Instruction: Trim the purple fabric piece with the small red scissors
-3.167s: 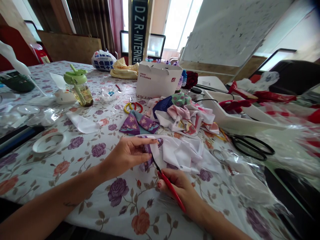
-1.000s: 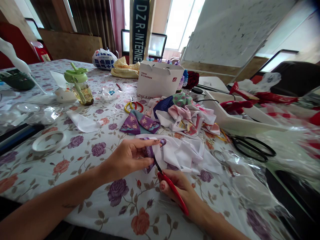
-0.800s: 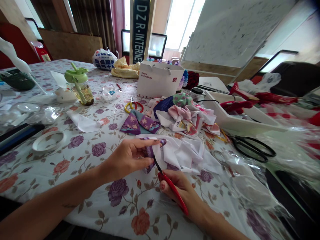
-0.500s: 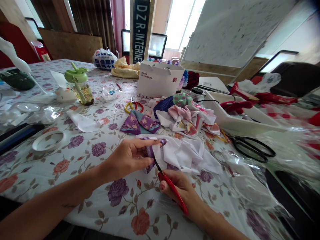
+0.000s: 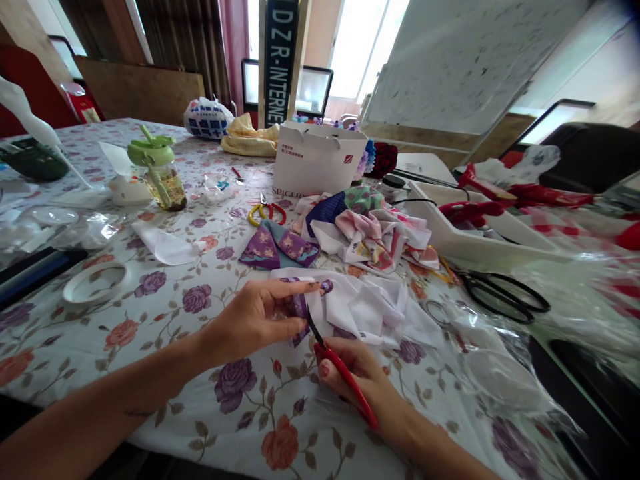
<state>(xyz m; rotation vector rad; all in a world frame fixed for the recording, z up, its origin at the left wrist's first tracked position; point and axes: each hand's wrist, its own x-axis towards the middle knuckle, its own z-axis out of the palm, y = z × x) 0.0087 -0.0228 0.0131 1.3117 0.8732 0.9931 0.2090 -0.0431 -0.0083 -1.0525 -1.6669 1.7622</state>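
Note:
My left hand [image 5: 257,321] pinches a purple patterned cloth strip [image 5: 298,308] between thumb and fingers, where it lies against a crumpled white cloth [image 5: 367,310]. My right hand [image 5: 353,377] grips a pair of red-handled scissors [image 5: 347,383]. Their black blades [image 5: 313,327] rise to the edge of the purple strip, right beside my left thumb. I cannot tell whether the blades are cutting the cloth. My fingers hide part of the strip.
A floral tablecloth [image 5: 150,340] covers the table. Beyond my hands lie a heap of fabric scraps [image 5: 367,233], yellow-handled scissors [image 5: 267,213], a white paper bag [image 5: 319,160] and a green-lidded bottle [image 5: 160,177]. Black-handled scissors [image 5: 503,297] and a white tray [image 5: 465,227] sit to the right.
Since the earliest frame, both hands have shifted slightly, and the scissor blades now stand a little clearer of the cloth. The surrounding objects hold their places.

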